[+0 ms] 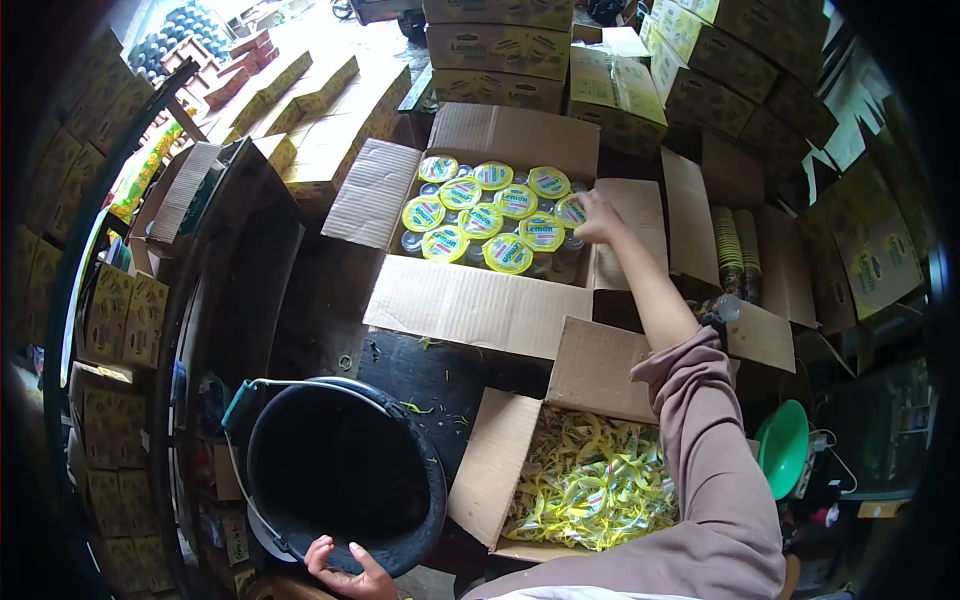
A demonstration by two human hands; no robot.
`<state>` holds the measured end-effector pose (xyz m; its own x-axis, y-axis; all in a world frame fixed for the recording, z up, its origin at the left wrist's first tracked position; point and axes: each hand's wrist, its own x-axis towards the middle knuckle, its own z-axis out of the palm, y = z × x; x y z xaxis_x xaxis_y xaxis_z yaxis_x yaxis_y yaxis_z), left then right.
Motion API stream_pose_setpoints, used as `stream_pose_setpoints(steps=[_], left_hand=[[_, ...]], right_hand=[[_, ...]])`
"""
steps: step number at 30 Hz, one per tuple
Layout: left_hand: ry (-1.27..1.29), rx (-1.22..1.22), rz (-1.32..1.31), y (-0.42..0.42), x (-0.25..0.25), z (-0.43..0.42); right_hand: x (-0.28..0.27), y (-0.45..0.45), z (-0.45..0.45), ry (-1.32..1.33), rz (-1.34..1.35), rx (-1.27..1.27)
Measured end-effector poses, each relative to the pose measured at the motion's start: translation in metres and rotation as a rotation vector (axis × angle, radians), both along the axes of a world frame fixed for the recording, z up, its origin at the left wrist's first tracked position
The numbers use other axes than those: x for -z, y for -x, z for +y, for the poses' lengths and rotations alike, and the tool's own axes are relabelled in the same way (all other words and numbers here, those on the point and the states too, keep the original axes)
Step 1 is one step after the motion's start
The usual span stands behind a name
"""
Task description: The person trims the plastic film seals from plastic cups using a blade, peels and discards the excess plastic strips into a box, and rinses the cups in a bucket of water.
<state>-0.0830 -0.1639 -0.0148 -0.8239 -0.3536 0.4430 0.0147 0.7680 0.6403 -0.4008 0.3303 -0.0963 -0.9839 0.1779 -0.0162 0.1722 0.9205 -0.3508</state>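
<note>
My right hand [597, 217] reaches into an open cardboard carton [480, 290], its fingers closed on a sealed plastic cup [570, 210] at the right side. The other cups [482, 220] in the carton have yellow-rimmed lids printed "Lemon" and stand in rows, with more cups partly visible beneath. My left hand [352, 574] is low in the view, beside the near rim of a black bucket [425, 450]. Its fingers and thumb are apart, with nothing in them. The bucket has a wire handle with a teal grip, and its inside is dark.
A carton [495, 470] of yellow plastic trimmings sits near my right sleeve. Right of the cups, another open carton [690, 220] holds stacked cups [738, 250]. A green bowl [783, 450] is at the right. Printed "Lemon" boxes [500, 50] are stacked behind, with a dark cabinet [230, 280] at left.
</note>
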Motion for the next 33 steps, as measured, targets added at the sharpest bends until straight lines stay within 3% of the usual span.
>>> stream_pose_setpoints(steps=[1, 5, 8, 11, 20, 27, 33], left_hand=[[-0.004, -0.022, 0.001, 0.0, 0.001, 0.001], [-0.002, -0.013, 0.036, 0.007, -0.011, 0.01], [-0.01, -0.019, 0.058, 0.009, -0.008, 0.01], [-0.021, -0.011, 0.083, 0.01, -0.006, 0.01], [-0.013, -0.025, 0.071, 0.01, -0.008, 0.012], [-0.024, 0.004, 0.088, 0.009, -0.007, 0.01], [-0.021, 0.004, 0.093, 0.01, -0.014, 0.011]], right_hand=[[0.001, 0.007, 0.006, 0.082, 0.021, 0.049], [-0.004, 0.023, 0.001, -0.181, -0.174, 0.159], [-0.019, 0.027, -0.009, -0.134, -0.269, 0.211], [-0.028, 0.025, -0.005, -0.211, -0.425, 0.021], [-0.009, 0.019, 0.029, 0.015, -0.25, -0.06], [-0.017, 0.02, 0.031, -0.13, -0.192, -0.298], [-0.009, 0.017, 0.031, -0.078, -0.068, -0.208]])
